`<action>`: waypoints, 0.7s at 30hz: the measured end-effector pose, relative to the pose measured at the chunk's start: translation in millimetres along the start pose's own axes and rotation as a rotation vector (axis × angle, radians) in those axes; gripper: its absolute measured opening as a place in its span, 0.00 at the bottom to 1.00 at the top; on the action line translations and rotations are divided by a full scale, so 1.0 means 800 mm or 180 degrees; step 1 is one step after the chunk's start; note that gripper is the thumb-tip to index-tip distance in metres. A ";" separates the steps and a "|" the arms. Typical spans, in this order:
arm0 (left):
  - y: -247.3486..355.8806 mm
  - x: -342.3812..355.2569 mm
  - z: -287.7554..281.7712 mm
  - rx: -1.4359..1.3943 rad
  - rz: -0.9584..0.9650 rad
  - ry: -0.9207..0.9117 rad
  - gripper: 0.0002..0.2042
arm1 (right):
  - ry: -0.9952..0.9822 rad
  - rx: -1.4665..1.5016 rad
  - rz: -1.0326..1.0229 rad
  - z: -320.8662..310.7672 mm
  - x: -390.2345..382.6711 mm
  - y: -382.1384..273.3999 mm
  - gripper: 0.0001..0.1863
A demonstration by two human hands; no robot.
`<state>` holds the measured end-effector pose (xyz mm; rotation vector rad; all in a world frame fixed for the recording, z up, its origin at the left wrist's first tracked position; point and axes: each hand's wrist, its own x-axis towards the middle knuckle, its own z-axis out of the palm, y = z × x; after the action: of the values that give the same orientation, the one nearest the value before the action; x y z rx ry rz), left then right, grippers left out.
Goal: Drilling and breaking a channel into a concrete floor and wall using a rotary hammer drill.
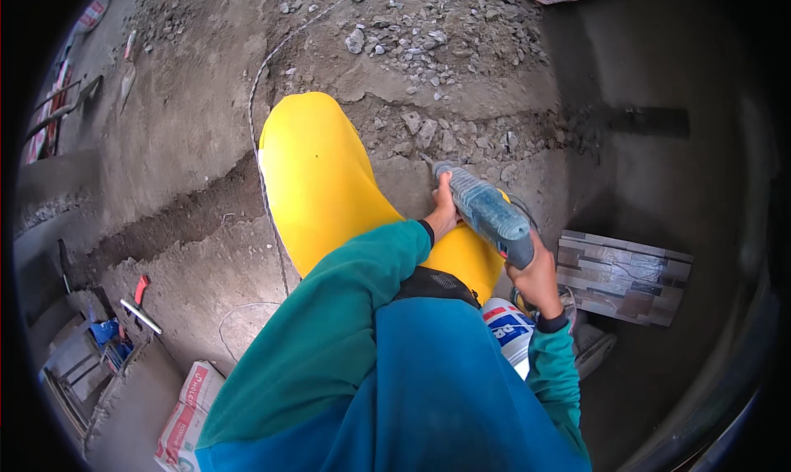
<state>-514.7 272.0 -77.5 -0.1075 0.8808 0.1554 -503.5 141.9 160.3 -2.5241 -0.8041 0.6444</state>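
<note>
Blue shirt front [445, 381] fills the close foreground. From the left, a red-and-white bag [189, 410] sits low, a pale cable [254, 114] runs beside my yellow-clad knee [305, 134], and my left hand [443, 208] is wrapped around the nose of a dusty power drill [488, 211] over my right thigh [474, 264], its tip [427, 161] near rubble [425, 133]. My right hand [537, 276] grips the rear handle [519, 248]. Likely heavy, rigid and dust-slick, the power drill calls for holds at both ends. Patterned tiling [622, 276] lies farther right.
</note>
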 end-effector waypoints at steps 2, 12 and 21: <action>-0.009 -0.009 0.008 0.1138 -0.0064 0.0531 0.36 | 0.0279 0.0394 0.0272 0.002 -0.023 0.012 0.32; 0.012 -0.029 0.111 0.0196 -0.0503 -0.0250 0.32 | -0.0672 0.0450 0.0231 -0.168 0.099 -0.085 0.36; 0.109 0.006 0.133 -0.0610 0.0089 -0.0238 0.37 | -0.1996 -0.0926 -0.0502 -0.130 0.341 -0.164 0.20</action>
<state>-446.8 375.3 -16.5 -0.2664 0.7918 0.2683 -305.7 383.8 228.7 -2.4784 -1.3782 1.3819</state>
